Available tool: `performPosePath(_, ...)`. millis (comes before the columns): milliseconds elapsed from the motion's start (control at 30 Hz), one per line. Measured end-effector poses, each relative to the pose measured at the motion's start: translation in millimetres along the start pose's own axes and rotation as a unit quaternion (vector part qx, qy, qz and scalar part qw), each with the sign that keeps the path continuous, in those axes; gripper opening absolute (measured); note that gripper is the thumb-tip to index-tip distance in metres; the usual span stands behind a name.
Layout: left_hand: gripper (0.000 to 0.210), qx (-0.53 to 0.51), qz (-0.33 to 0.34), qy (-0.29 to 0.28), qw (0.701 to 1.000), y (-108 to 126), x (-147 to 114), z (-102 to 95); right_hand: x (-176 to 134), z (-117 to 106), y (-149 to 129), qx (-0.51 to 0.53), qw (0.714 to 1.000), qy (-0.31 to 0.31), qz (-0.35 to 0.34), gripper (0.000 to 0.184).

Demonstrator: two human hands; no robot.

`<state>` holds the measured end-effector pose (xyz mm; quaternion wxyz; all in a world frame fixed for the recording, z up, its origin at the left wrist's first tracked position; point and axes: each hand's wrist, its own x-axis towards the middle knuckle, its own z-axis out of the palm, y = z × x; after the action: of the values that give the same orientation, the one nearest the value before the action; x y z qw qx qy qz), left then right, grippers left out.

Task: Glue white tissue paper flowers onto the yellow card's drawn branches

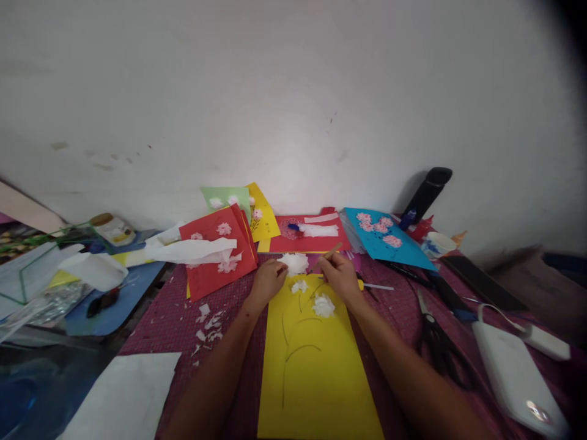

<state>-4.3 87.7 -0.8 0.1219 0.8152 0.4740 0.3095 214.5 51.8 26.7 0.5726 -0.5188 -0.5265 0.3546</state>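
A yellow sheet (316, 373) with drawn dark branching stems lies in front of me. Two crumpled white paper flowers, a small one (299, 286) and a larger one (324, 305), rest on its upper part. Just past the top edge, my left hand (269, 280) is closed, its fingertips pinching the left edge of a white paper flower (296, 263). My right hand (342, 276) is closed around a thin brown stick (333, 250), slanted with its lower end toward that flower. Whether the stick's tip touches the paper is too small to tell.
Red cards with paper flowers (220, 229) and white paper strips (192, 250) lie left. A blue card (385, 235) stands back right. Black scissors (438, 339), a white power bank (516, 373) and a small cup (438, 244) are right. Paper scraps (208, 330) lie left.
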Motion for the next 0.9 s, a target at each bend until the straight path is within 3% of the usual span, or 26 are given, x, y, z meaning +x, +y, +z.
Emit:
performPosePath(200, 0.020, -0.009, 0.007, -0.001, 1.000, 2.1, -1.7, -2.7, -1.6, 5.9, 1.2, -0.001, 1.000, -0.015, 0.012, 0.024)
performPosePath(400, 0.020, -0.024, -0.007, 0.019, 1.000, 3.2, 0.1, -0.4, -7.5, 16.0, 6.5, -0.016, 0.996, -0.084, 0.034, 0.023)
performPosePath(533, 0.015, -0.091, -0.078, 0.079, 0.990, 2.9, 2.8, -1.2, -9.6, 17.5, 4.6, -0.016, 0.996, -0.083, 0.024, 0.026)
performPosePath(600, 0.011, -0.185, -0.150, 0.097, 0.966, 3.6, 3.7, -2.5, -9.8, 16.4, -1.0, 0.003, 0.998, -0.064, 0.012, 0.028)
performPosePath(700, 0.008, -0.360, -0.243, 0.087, 0.897, 8.7, 4.1, -4.3, -10.3, 14.2, -11.9, 0.040, 0.998, -0.038, -0.009, 0.030)
performPosePath(800, 0.012, -0.500, -0.270, 0.074, 0.820, 18.9, 4.2, -5.7, -11.6, 13.2, -18.8, 0.067, 0.997, -0.042, -0.013, 0.028)
performPosePath(900, 0.016, -0.570, -0.270, 0.062, 0.774, 29.4, 4.4, -7.7, -12.8, 13.7, -20.2, 0.070, 0.996, -0.054, -0.013, 0.028)
